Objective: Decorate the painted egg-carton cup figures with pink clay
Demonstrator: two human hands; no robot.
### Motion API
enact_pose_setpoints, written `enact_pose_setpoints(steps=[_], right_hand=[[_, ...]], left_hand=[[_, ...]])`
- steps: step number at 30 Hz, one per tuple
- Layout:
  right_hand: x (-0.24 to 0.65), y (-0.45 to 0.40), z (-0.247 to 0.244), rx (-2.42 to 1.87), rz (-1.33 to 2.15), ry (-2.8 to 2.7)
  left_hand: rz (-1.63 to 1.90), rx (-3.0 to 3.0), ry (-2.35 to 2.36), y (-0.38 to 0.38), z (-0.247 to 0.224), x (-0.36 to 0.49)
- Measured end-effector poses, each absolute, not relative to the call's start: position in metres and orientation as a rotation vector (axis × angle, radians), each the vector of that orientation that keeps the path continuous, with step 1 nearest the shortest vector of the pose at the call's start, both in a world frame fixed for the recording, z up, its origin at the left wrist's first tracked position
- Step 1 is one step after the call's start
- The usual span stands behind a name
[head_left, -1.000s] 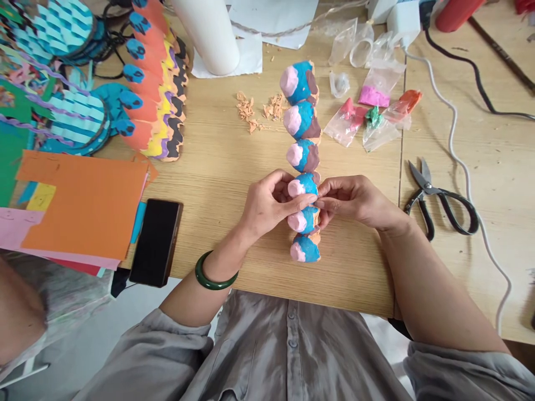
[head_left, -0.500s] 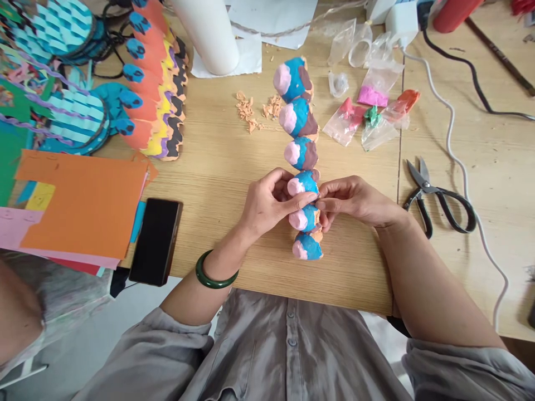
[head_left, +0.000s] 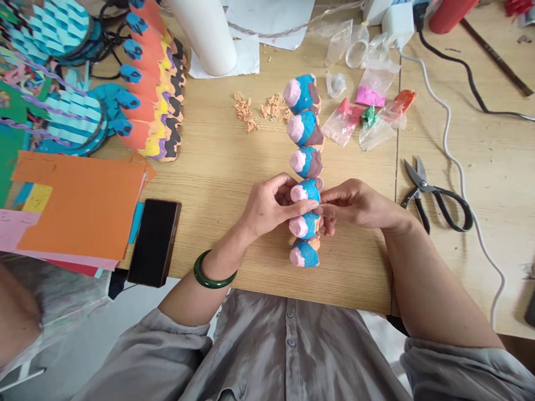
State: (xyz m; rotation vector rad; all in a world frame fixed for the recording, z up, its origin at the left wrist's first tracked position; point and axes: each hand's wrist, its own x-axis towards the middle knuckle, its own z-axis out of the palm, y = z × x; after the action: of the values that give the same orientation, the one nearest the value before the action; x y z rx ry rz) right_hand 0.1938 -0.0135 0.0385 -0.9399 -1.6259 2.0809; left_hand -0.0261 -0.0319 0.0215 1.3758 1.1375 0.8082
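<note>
A strip of egg carton point(head_left: 306, 161) stands above the wooden table, its row of bumps coated in pink, blue and brown clay, with bare peach patches along the right side. My left hand point(head_left: 267, 206) grips it from the left near the lower middle, thumb across the front and fingers behind. From the right, my right hand point(head_left: 355, 206) pinches at the strip's edge by the same bump. Thumb and forefinger are together there; any bit of clay between them is too small to make out.
Peach scraps point(head_left: 273, 106) lie beyond the strip. Clay bags point(head_left: 370, 117) and black-handled scissors point(head_left: 434, 192) are on the right. To the left are a phone point(head_left: 154, 242), orange paper point(head_left: 83, 206) and another clay-covered carton point(head_left: 152, 83). A white roll point(head_left: 204, 36) stands at the back.
The strip's upper end has tipped slightly right and toward me. Both hands have stayed at nearly the same spot on it, the right fingers shifting a little lower.
</note>
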Motion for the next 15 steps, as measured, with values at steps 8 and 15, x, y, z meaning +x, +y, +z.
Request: enact_pose_setpoints(steps=[8, 15], right_hand=[[0.1919, -0.0145, 0.0363, -0.917, 2.122, -1.527], [0.1961, -0.0112, 0.0329, -0.975, 2.079, -1.367]], left_hand=[[0.800, 1.328, 1.181, -0.0299, 0.0208, -0.0271], [0.811, 1.301, 1.199, -0.0291, 0.0203, -0.0264]])
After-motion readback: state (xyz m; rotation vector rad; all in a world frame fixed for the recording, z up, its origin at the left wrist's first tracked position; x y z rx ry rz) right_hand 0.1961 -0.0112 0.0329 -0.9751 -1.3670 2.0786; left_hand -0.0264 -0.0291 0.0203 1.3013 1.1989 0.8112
